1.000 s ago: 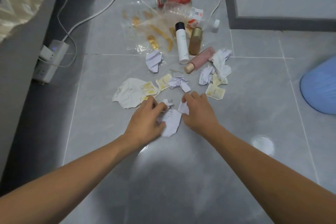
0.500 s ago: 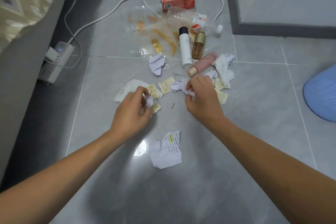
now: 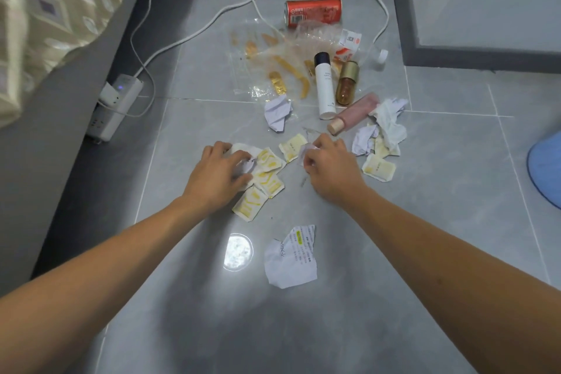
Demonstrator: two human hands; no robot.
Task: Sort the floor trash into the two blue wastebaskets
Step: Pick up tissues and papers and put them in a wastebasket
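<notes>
Lying on its side at twelve o'clock, the red can (image 3: 312,13) had its long axis running left to right, top end toward the left. The white bottle (image 3: 324,85) below it pointed its black cap away from you, and the pink bottle (image 3: 355,117) lay slanted, cap toward seven o'clock. Your left hand (image 3: 217,174) curled its fingers round a crumpled paper scrap (image 3: 246,165) atop the yellow-stained sachets (image 3: 267,182). Your right hand (image 3: 329,165) pinched a small white scrap (image 3: 306,150) at its fingertips. A torn printed sheet (image 3: 291,256) lay flat at six o'clock, between your forearms. All of it rested on grey floor tiles (image 3: 440,191). A white power strip (image 3: 117,106) sat at nine o'clock beside the grey bed base, and a blue wastebasket (image 3: 546,170) showed at three o'clock, cut off by the frame edge.
</notes>
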